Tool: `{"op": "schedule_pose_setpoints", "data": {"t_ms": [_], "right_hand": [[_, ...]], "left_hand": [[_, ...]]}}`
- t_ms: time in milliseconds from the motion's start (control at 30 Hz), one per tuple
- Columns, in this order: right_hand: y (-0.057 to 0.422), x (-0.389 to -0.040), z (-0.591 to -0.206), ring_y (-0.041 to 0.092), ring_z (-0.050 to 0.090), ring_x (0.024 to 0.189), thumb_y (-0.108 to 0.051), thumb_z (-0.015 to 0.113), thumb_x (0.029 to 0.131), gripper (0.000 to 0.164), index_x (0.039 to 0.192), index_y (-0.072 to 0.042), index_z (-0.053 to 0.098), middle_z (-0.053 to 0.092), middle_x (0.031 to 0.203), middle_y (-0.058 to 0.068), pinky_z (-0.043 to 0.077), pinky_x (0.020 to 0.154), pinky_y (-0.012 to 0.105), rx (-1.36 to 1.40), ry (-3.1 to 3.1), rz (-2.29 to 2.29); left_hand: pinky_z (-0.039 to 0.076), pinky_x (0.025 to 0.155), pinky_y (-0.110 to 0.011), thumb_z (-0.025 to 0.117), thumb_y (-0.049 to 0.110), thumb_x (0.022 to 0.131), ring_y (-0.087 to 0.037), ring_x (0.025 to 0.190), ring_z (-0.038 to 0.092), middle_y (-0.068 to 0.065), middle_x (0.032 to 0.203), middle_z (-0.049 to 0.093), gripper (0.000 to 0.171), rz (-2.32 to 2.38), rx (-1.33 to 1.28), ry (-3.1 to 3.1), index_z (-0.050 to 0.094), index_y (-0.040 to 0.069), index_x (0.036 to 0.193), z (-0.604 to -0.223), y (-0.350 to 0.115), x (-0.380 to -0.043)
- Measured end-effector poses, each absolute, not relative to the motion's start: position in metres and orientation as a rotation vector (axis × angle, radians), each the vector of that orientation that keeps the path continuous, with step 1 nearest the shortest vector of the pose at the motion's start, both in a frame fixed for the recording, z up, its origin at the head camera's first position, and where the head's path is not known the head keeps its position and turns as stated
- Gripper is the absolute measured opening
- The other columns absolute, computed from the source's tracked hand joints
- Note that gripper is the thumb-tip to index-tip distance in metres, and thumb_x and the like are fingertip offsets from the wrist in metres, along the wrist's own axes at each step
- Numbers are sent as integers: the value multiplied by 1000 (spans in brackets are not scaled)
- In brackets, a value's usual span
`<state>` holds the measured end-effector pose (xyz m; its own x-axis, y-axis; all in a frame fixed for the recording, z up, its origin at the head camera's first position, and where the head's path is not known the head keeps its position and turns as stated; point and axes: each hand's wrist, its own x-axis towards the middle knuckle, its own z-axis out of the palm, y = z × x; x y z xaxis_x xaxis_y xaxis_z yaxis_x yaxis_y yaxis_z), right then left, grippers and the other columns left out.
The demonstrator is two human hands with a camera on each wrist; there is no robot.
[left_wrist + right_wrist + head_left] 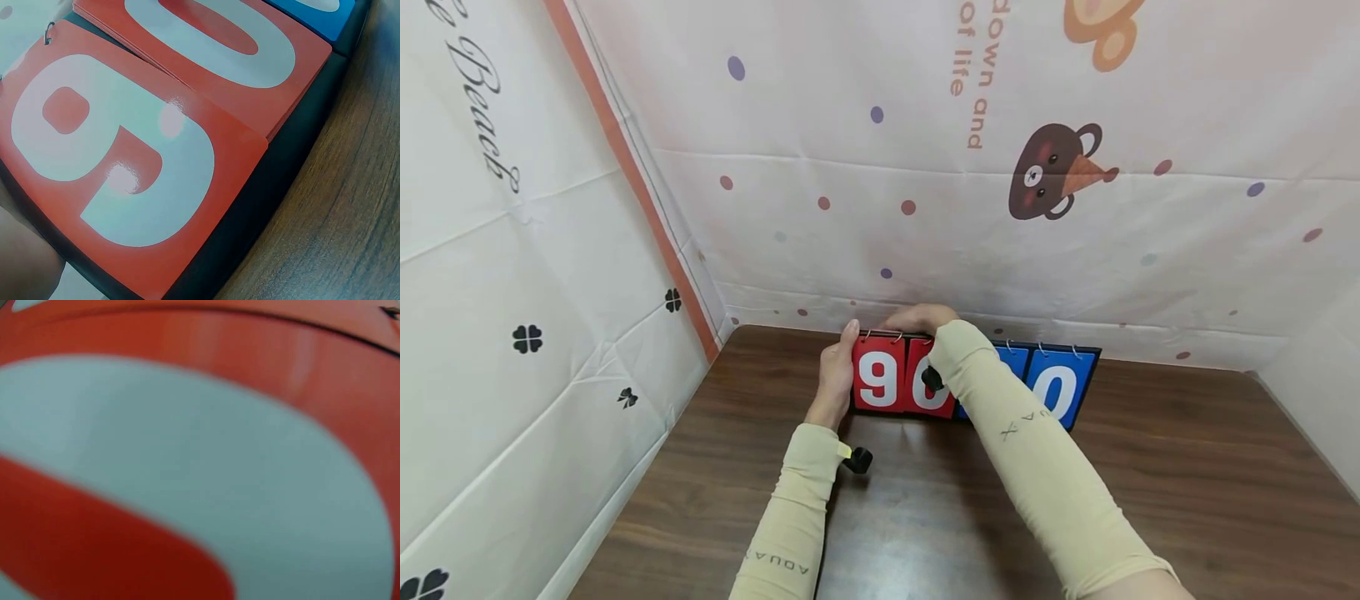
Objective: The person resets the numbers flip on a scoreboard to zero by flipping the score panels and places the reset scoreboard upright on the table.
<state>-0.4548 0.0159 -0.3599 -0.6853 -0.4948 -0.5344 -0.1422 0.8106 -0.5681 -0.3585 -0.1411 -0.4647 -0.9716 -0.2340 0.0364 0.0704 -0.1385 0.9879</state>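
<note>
A tabletop flip scoreboard (880,379) stands at the back of the table, with white digits on red cards at left and blue cards at right. Its leftmost red card (187,206) reads 9, and the red card beside it (300,62) reads 0. My left hand (835,371) holds the board's left edge, thumb pointing up along it. Over the top edge bends my right hand (921,317), its fingers hidden behind the board. The right forearm covers part of the blue cards; the far right blue card (1060,383) shows 0. Red card fills the right wrist view, blurred.
The brown wood-grain table (715,500) extends in front and to both sides. Close behind the scoreboard hangs a printed white cloth (820,242), with another cloth wall (550,417) at the left. Metal rings (1041,348) line the board's top.
</note>
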Motion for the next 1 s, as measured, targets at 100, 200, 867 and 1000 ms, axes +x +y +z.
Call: {"op": "schedule_pose_setpoints", "data": {"t_ms": [100, 200, 867, 1000], "right_hand": [[16, -457, -359, 23, 56, 119, -52, 48, 103, 58, 135, -7, 66, 64, 125, 12, 44, 107, 38, -433, 2235, -638], [15, -456, -358, 21, 57, 118, -54, 46, 103, 59, 134, -7, 65, 65, 123, 11, 45, 106, 37, -388, 2217, -641], [14, -455, -363, 31, 41, 144, -57, 42, 103, 76, 161, -8, 43, 48, 155, 17, 32, 121, 47, -532, 2280, -531], [15, -450, -363, 30, 46, 139, -56, 45, 102, 74, 157, -7, 49, 53, 150, 17, 35, 119, 46, -528, 2330, -561]], "left_hand": [[51, 78, -34, 61, 62, 101, -18, 87, 64, -6, 91, 72, 58, -2215, 190, -1905, 76, 6, 93, -464, -141, -359], [51, 77, -34, 60, 60, 102, -18, 85, 64, -6, 89, 71, 58, -2216, 182, -1896, 76, 6, 91, -464, -141, -359], [51, 78, -34, 60, 57, 104, -17, 86, 63, -3, 87, 71, 54, -2217, 180, -1908, 75, 7, 89, -463, -141, -360], [51, 78, -34, 60, 58, 104, -17, 86, 63, -4, 87, 71, 56, -2207, 182, -1908, 76, 6, 89, -464, -142, -360]]}}
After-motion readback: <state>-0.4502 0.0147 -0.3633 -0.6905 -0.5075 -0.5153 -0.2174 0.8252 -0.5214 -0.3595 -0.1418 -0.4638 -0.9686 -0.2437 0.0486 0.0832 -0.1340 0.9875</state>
